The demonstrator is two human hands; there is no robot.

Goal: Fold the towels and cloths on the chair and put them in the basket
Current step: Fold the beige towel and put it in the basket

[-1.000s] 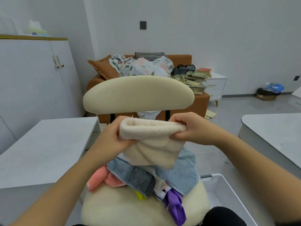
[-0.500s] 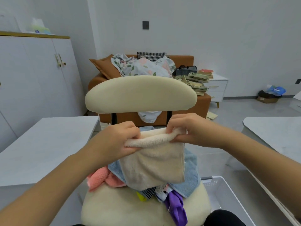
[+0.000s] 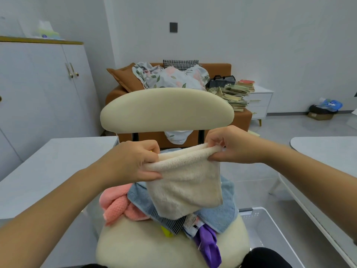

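Pinched folded cream towel (image 3: 185,186) at top edge with left hand (image 3: 133,163) and right hand (image 3: 233,146), fingers curled round fabric. Held it hanging over blue towel (image 3: 218,215), pink cloth (image 3: 116,206) and purple cloth (image 3: 208,242) on chair (image 3: 166,111). Noted white basket (image 3: 274,229) beside chair.

There is one camera, worn on the person's head. It looks forward and down, over both arms. The chair (image 3: 166,111) is right in front and very near. The basket (image 3: 270,229) shows only partly, at the bottom right. The sofa (image 3: 216,68) and the wall (image 3: 251,35) are far behind.
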